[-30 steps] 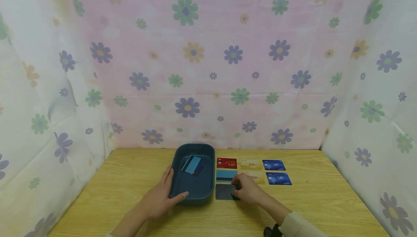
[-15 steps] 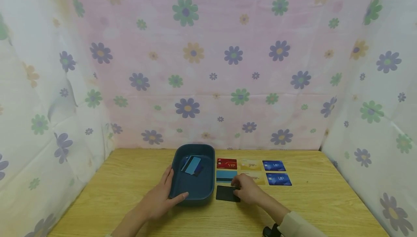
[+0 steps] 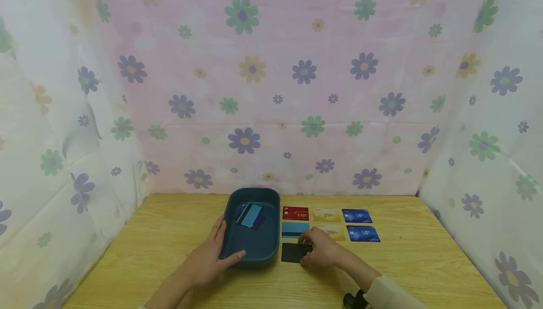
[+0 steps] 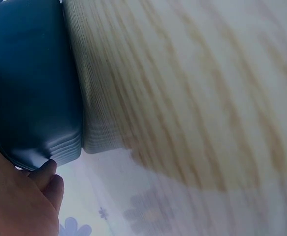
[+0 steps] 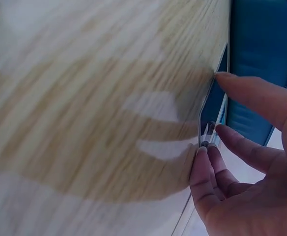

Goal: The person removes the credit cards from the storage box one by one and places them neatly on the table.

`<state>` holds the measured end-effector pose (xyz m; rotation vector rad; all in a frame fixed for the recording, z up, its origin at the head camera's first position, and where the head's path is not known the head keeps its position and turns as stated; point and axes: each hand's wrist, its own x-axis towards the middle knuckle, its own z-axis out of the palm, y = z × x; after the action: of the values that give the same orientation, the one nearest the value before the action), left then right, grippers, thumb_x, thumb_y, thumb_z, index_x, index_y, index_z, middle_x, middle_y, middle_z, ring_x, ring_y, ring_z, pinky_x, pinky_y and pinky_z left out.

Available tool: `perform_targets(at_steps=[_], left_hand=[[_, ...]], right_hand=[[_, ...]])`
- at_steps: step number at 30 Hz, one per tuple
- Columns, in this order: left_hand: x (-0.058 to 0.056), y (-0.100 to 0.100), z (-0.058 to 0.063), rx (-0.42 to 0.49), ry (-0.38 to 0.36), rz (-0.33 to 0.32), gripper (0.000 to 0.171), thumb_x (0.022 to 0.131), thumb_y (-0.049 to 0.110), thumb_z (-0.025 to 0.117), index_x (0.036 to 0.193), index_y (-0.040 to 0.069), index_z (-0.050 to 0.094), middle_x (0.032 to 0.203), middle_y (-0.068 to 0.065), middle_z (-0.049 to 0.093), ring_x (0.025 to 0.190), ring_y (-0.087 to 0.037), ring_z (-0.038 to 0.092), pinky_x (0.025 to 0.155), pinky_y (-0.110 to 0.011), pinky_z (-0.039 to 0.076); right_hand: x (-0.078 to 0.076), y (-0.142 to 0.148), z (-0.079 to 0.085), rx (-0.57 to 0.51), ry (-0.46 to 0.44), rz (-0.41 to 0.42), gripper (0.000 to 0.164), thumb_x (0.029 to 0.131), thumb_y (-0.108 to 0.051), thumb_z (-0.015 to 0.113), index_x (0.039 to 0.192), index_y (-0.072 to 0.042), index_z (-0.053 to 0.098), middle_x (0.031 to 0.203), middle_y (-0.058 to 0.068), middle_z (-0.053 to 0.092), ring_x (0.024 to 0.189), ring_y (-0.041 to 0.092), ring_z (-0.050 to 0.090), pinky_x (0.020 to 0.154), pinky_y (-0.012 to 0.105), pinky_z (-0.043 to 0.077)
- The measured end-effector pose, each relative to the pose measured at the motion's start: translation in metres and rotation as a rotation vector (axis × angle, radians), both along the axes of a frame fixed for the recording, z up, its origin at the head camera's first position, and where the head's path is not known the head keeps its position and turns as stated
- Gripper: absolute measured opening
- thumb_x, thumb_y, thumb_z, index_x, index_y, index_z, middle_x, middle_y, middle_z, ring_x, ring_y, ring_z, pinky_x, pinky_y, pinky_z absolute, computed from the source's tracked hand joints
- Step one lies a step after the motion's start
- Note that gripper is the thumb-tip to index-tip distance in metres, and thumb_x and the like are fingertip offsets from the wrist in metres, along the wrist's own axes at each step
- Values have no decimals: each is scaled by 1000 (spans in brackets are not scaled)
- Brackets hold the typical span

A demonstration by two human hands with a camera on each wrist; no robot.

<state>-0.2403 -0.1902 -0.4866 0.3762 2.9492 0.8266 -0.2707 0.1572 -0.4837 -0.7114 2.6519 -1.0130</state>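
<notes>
Left hand (image 3: 208,258) wide against blue bin (image 3: 256,245), right hand (image 3: 321,248) with black card (image 3: 291,253) in grip, 1 end hidden

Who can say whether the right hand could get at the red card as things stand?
Probably yes: the red card lies uncovered just beyond the light blue card, and nothing visible blocks the way. The right hand holds the black card, though, and would likely release it first.

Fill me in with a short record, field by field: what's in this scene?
Left hand: touches dark-blue rounded rectangular bin
Right hand: holds thin black rectangular card by its edges
Inside bin: striped light-blue card, overlapping something darker
Other cards, beside bin: red card, another striped light-blue card, two gold cards, two blue cards
Surface: wood-grain table
</notes>
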Motion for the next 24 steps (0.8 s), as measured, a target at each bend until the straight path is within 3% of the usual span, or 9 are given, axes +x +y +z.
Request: perform_targets(at_steps=[10,21,24], left_hand=[[0,-1,-1,-1,0,-6,117,89,79,55,165,4,6,172,-15,1,131,-42,55,97,-57,50],[-3,-2,-3,4,-1,-13,114,91,75,55,164,3,6,172,-15,0,135,-44,50,99,-58,48],[-2,-2,-5,1,4,-15,114,91,76,54,164,3,6,172,-15,0,137,-44,48,102,-58,47]], right_hand=[[0,-1,3,1,-33,1,42,76,-6,86,114,-1,70,109,15,59,100,31,56,88,52,49],[-4,-1,9,2,-64,2,43,79,-9,85,116,3,69,112,16,61,103,34,58,89,55,49],[-5,-1,15,6,-36,20,44,81,-12,83,118,5,68,115,19,64,107,38,60,92,58,50]])
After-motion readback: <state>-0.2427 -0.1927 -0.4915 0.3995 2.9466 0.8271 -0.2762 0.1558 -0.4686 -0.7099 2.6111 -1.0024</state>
